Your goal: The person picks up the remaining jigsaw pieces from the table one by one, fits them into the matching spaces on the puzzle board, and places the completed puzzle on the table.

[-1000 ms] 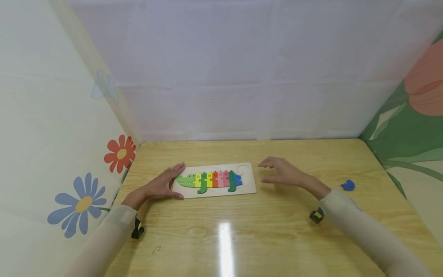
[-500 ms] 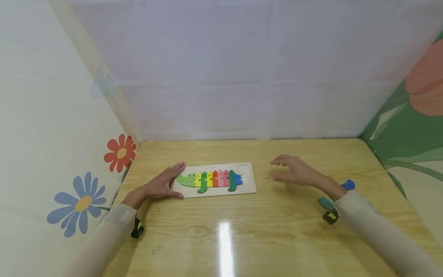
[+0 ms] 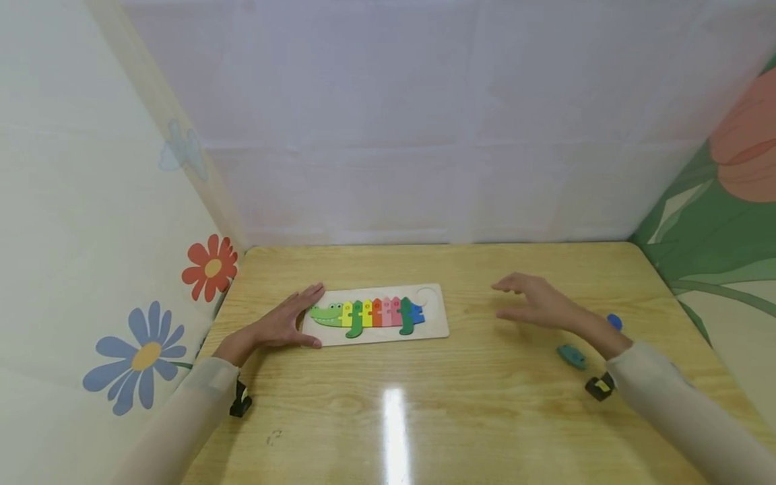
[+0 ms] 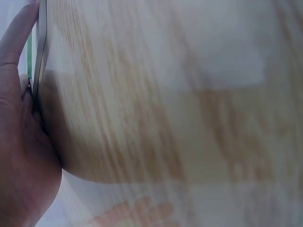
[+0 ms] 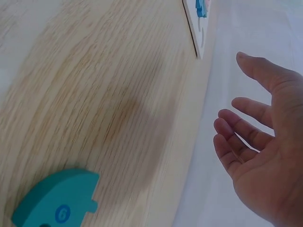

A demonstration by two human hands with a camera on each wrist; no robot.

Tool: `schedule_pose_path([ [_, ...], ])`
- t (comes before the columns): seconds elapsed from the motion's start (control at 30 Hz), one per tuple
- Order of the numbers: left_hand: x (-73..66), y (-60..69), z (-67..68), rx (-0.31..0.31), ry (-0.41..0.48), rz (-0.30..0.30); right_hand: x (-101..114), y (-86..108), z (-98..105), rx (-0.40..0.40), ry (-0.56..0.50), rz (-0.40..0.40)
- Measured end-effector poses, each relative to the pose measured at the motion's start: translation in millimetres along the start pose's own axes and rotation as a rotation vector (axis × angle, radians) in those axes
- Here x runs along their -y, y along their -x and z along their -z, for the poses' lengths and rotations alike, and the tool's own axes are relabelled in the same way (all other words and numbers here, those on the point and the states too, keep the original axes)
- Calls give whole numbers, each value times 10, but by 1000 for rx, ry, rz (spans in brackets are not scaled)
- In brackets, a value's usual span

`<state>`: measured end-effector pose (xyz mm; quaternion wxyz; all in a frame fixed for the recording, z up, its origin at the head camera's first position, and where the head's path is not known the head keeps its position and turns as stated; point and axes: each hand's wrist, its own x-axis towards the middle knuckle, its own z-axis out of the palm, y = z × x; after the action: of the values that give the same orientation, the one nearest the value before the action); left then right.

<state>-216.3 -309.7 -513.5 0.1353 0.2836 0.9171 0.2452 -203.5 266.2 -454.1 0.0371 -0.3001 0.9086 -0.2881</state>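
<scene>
A pale wooden puzzle board (image 3: 376, 337) with a colourful crocodile lies on the table in the head view. Its tail end shows a bare curved recess. My left hand (image 3: 287, 320) holds the board's left end, thumb along the near edge and fingers at the far edge. In the left wrist view, that thumb lies against the board's side. To the right of the board, my right hand (image 3: 536, 303) hovers over the table with fingers loosely bent and holding nothing. Near its wrist lies a teal puzzle piece (image 3: 572, 356), marked with a 6 in the right wrist view.
A blue puzzle piece (image 3: 615, 321) lies further right, partly hidden behind the right forearm. The wooden table (image 3: 473, 417) meets a pale wall (image 3: 388, 195) at its back edge. Printed side walls with flowers (image 3: 145, 357) stand left and right.
My right hand has moved rightward, away from the board. The teal piece, hidden before under the arm, has come into view, and the blue piece is now partly covered. The left hand stays put.
</scene>
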Motion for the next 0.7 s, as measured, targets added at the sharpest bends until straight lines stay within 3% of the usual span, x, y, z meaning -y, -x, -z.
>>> schedule_pose_path([
  [0.7,-6,0,0,-4,-1,-7,-55,379,180,-20,-15,-78],
])
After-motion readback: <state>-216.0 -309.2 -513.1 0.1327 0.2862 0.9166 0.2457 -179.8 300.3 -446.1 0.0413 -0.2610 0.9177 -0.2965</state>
